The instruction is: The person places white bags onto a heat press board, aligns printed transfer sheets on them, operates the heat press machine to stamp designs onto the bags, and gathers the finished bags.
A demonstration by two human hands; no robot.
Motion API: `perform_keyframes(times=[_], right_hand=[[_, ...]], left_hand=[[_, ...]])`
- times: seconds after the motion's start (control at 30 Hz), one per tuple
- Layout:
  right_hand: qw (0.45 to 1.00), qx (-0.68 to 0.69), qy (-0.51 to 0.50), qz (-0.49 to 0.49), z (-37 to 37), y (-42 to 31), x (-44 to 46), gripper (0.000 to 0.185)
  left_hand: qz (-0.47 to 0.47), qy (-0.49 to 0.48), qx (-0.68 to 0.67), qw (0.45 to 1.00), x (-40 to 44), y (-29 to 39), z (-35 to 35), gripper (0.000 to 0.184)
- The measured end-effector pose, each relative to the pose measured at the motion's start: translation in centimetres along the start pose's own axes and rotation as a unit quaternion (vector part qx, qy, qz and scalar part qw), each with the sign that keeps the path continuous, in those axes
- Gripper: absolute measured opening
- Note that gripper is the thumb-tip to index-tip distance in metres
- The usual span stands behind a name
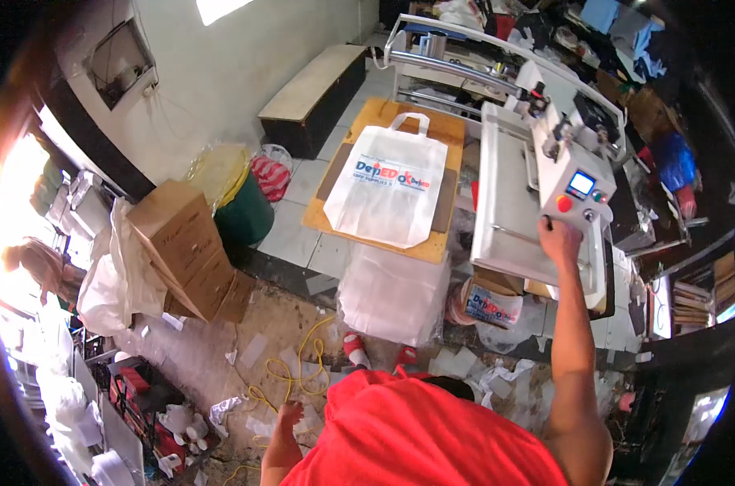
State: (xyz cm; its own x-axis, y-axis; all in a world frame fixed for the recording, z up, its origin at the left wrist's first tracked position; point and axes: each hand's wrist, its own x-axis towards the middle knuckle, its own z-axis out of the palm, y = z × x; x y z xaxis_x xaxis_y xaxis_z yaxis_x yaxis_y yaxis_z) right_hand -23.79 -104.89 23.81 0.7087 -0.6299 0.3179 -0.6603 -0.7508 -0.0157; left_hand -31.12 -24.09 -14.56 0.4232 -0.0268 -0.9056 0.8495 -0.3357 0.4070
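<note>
My right hand (560, 239) is closed round a dark handle at the front of the white press machine (513, 186), below its small lit screen and red button. Down at the left of my red shirt hangs my left hand (290, 415), its fingers slightly apart and nothing in them. A white tote bag (388, 186) with blue and red print lies flat on the wooden board (315, 212), handles toward the back. The press plate sits to the right of the board.
White bags in plastic (392, 296) stand below the board. A cardboard box (181, 243) and a green bin (244, 212) are at left. A yellow cord (303, 368) and scraps lie on the floor. A long bench (315, 89) stands by the wall.
</note>
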Motion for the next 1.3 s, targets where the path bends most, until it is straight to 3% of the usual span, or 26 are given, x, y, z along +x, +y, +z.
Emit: perform_keyframes(times=[0.1,0.13,0.2,0.23,0.33,0.4,0.47,0.53,0.6,0.63,0.7,0.73,0.77,0.8,0.9,1.0,1.07,1.13,1.2,1.3], right_hand=[[0.986,0.139,0.005,-0.096,0.1,-4.1,0.5,0.04],[0.974,0.178,0.064,-0.125,0.5,-5.5,0.5,0.039],[0.968,0.192,0.067,-0.145,0.9,-8.7,0.4,0.044],[0.965,0.192,0.087,-0.157,1.7,-10.2,0.6,0.045],[0.97,0.155,0.063,-0.174,0.0,-15.5,0.4,0.045],[0.966,0.17,0.055,-0.186,-0.3,-18.2,0.5,0.045],[0.954,0.193,0.046,-0.223,0.0,-21.9,0.6,0.045],[0.947,0.203,0.097,-0.228,1.4,-24.6,1.1,0.046],[0.945,0.191,0.077,-0.252,1.7,-27.0,1.6,0.043],[0.95,0.183,0.073,-0.243,1.5,-28.1,1.6,0.044],[0.948,0.188,0.084,-0.244,1.8,-30.0,1.9,0.047],[0.944,0.194,0.082,-0.254,2.0,-30.9,2.1,0.047],[0.945,0.195,0.079,-0.251,2.2,-31.8,2.1,0.047],[0.946,0.197,0.076,-0.245,2.4,-32.0,2.2,0.047],[0.942,0.213,0.045,-0.255,2.6,-34.0,2.2,0.042],[0.936,0.241,0.02,-0.257,2.6,-34.3,1.6,0.043],[0.922,0.233,0.143,-0.275,3.4,-33.6,-0.3,0.047],[0.854,0.303,0.311,-0.286,1.5,-31.0,-5.2,0.048],[0.825,0.404,0.223,-0.328,0.3,-27.4,-11.7,0.046],[0.844,0.419,0.098,-0.32,3.0,-20.6,-22.4,0.044]], left_hand=[[0.061,0.019,0.071,0.995,5.2,2.1,0.8,0.027],[0.063,0.011,0.083,0.995,5.1,3.4,1.6,0.027],[0.153,0.063,0.055,0.985,4.7,7.5,4.0,0.026],[0.195,0.004,-0.013,0.981,7.6,7.7,3.5,0.023],[0.202,0.042,0.005,0.978,5.6,11.0,5.1,0.025],[0.2,0.016,-0.068,0.977,4.4,10.7,4.9,0.026],[0.263,0.053,-0.101,0.958,3.5,8.7,5.4,0.027],[0.255,0.068,-0.124,0.957,-1.9,6.6,6.7,0.025],[0.194,0.167,-0.093,0.962,-4.3,3.6,8.1,0.024],[0.255,0.163,0.002,0.953,-1.5,-1.9,7.3,0.02],[0.114,0.147,-0.2,0.962,-4.5,-6.9,10.0,0.017],[0.085,0.107,-0.168,0.976,-5.2,-10.9,10.6,0.017],[0.093,0.157,-0.171,0.968,-8.5,-12.7,13.4,0.017],[-0.007,0.137,-0.204,0.969,-10.3,-14.7,15.3,0.014],[0.011,0.093,-0.169,0.981,-13.3,-20.4,18.9,0.014],[0.026,0.055,-0.116,0.991,-13.7,-23.0,18.8,0.015],[0.032,0.034,-0.082,0.996,-13.6,-23.3,17.7,0.015],[0.047,0.016,-0.073,0.996,-13.1,-22.7,15.7,0.015],[0.069,-0.011,-0.098,0.993,-12.1,-22.0,12.9,0.016],[0.113,-0.08,-0.211,0.968,-9.6,-20.4,6.8,0.017]])
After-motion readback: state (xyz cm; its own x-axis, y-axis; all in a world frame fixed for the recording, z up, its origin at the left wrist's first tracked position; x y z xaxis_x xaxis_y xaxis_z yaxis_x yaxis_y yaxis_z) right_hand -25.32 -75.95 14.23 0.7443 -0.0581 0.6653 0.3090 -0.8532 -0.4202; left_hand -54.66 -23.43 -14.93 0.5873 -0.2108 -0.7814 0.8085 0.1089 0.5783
